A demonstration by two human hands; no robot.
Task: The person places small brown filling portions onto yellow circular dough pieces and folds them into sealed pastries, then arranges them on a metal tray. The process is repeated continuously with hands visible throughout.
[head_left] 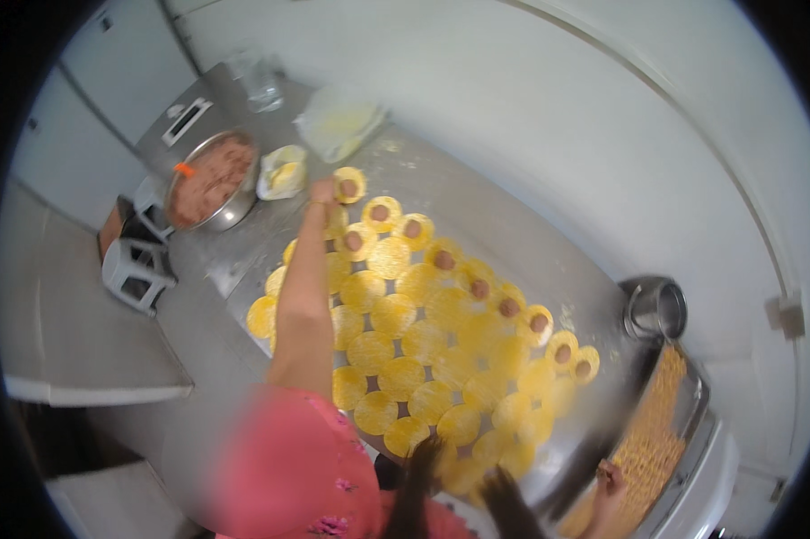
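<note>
My left arm reaches across the metal table, with my left hand (pixel 322 191) beside a yellow dough disc (pixel 358 180) that bears a lump of pinkish-brown filling (pixel 347 188). The fingers there are too small and blurred to read. Many flat yellow discs (pixel 389 258) cover the table in rows; those along the far edge carry filling lumps, the nearer ones are bare. At the lower right my right hand (pixel 611 481) is over a tray (pixel 699 388) of small orange-brown pieces (pixel 649 446). Its fingers are curled; what they hold cannot be made out.
A steel bowl (pixel 236 212) of pinkish-brown filling with an orange-handled tool (pixel 184 169) stands at the far left. Near it are a white bag (pixel 282 173) and a clear plastic bag (pixel 338 121). A metal pot (pixel 655 308) stands at the right. Dark hair hangs in the foreground.
</note>
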